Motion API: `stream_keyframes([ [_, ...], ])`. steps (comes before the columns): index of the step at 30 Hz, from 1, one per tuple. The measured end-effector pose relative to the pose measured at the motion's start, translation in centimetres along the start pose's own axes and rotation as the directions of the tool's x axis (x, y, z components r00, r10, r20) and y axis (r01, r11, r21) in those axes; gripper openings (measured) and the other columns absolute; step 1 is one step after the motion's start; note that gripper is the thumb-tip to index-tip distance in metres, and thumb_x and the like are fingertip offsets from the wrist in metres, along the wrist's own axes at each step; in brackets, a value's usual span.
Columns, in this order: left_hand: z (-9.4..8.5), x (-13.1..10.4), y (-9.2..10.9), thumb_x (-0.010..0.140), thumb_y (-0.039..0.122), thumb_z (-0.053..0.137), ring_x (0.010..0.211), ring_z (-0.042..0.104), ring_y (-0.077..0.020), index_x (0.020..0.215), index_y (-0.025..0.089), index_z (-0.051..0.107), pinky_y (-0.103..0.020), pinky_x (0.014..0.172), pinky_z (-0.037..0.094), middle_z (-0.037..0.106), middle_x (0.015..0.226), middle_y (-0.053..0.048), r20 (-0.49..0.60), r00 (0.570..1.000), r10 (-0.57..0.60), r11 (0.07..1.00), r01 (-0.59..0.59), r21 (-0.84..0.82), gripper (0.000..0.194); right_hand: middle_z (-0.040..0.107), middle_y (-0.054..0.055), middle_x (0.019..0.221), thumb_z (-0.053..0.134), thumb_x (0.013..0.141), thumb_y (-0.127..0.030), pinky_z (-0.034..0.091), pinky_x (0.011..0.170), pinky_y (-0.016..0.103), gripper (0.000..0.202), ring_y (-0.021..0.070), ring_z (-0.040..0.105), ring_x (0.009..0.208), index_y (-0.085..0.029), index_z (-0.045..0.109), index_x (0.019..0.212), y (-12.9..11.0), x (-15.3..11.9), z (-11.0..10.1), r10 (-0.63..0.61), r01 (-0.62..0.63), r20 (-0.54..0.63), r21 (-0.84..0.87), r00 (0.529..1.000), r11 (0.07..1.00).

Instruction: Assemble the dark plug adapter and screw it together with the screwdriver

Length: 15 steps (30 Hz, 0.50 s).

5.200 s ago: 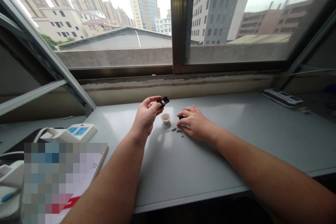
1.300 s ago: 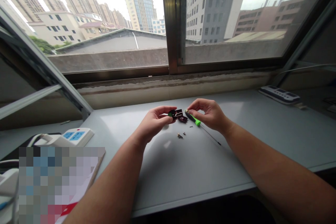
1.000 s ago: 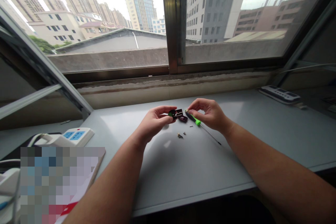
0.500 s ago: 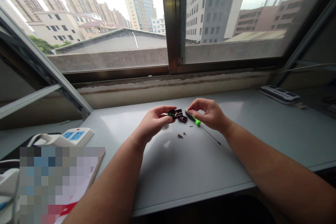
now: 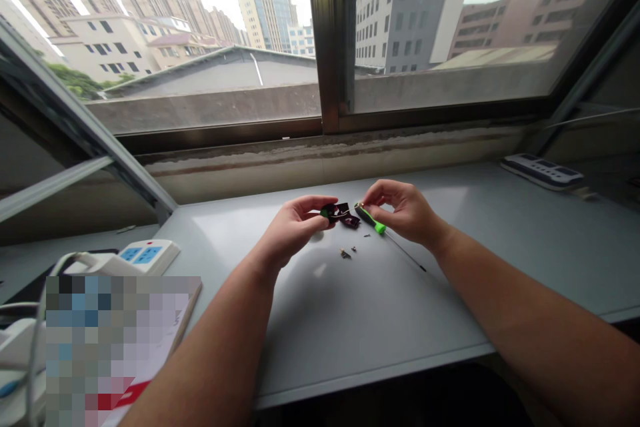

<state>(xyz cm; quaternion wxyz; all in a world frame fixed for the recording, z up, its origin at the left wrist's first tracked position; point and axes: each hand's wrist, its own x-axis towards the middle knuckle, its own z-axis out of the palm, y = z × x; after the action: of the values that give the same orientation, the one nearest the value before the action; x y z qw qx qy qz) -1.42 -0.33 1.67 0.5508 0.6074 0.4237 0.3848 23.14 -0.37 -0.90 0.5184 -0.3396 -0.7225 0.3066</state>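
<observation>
My left hand (image 5: pixel 285 233) grips a small dark casing (image 5: pixel 329 211) with a bit of green on it, held between thumb and fingers. From it a thin pale wire (image 5: pixel 345 213) runs across to my right hand (image 5: pixel 407 213). That hand pinches a tiny light-coloured part (image 5: pixel 359 205) at the wire's end. Just under the right fingers, a screwdriver (image 5: pixel 380 228) with a black and green handle lies on the table, its shaft pointing toward me. A loose dark shell piece (image 5: pixel 353 221) rests between the hands. Closer to me lie tiny metal bits (image 5: pixel 345 253) and a small screw (image 5: pixel 367 235).
The grey table (image 5: pixel 370 327) ends at a front edge below my arms. A white power strip (image 5: pixel 150 255) with blue sockets, cables and a blurred flat package (image 5: pixel 185 300) occupy the left side. Another power strip (image 5: pixel 543 171) sits at the back right, below the window.
The view has shifted slightly. Both hands keep the casing and the wire end in nearly the same pose, and the loose pieces lie as before.
</observation>
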Motion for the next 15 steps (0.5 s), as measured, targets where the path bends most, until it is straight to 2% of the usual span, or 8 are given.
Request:
stream_keyframes([
  [5,-0.12,0.07,0.0,0.071,0.017,0.076,0.088,0.074,-0.0199,0.116,0.017,0.076,-0.032,0.083,0.057,0.079,0.107,-0.01,-0.02,1.0,0.016,1.0,-0.016,0.023,0.046,0.074,0.002,0.085,0.072,0.079,-0.013,0.055,0.078,0.033,0.008,0.0166,0.067,0.078,-0.019,0.071,0.084,-0.28,-0.13,-0.39,-0.003,0.003,-0.007,-0.022,1.0,1.0],
  [9,-0.33,0.39,-0.15,0.069,0.015,0.075,0.092,0.074,-0.0219,0.114,0.016,0.077,-0.037,0.087,0.059,0.079,0.106,-0.011,-0.08,0.997,0.007,1.0,-0.006,0.011,0.045,0.075,0.003,0.085,0.071,0.079,-0.013,0.052,0.078,0.032,0.009,0.0175,0.067,0.08,-0.019,0.074,0.085,-0.64,-0.27,-0.78,0.025,-0.018,0.037,-0.186,0.999,0.982],
  [11,-0.36,0.5,-0.16,0.068,0.014,0.074,0.094,0.074,-0.0229,0.111,0.015,0.077,-0.04,0.091,0.06,0.078,0.105,-0.01,-0.117,0.993,0.012,1.0,-0.013,-0.01,0.043,0.076,0.003,0.085,0.072,0.079,-0.015,0.051,0.077,0.032,0.008,0.0183,0.068,0.082,-0.019,0.076,0.085,-0.56,-0.35,-0.71,0.036,-0.01,0.085,-0.29,0.996,0.957],
  [15,-0.28,0.58,-0.09,0.066,0.013,0.073,0.092,0.074,-0.0222,0.106,0.015,0.078,-0.042,0.095,0.06,0.078,0.102,-0.009,-0.162,0.987,0.008,0.999,-0.015,-0.039,0.04,0.077,0.004,0.088,0.074,0.081,-0.019,0.049,0.082,0.035,0.009,0.0219,0.066,0.09,-0.022,0.079,0.089,0.28,-0.48,-0.05,0.026,0.099,0.26,-0.457,0.965,0.884],
])
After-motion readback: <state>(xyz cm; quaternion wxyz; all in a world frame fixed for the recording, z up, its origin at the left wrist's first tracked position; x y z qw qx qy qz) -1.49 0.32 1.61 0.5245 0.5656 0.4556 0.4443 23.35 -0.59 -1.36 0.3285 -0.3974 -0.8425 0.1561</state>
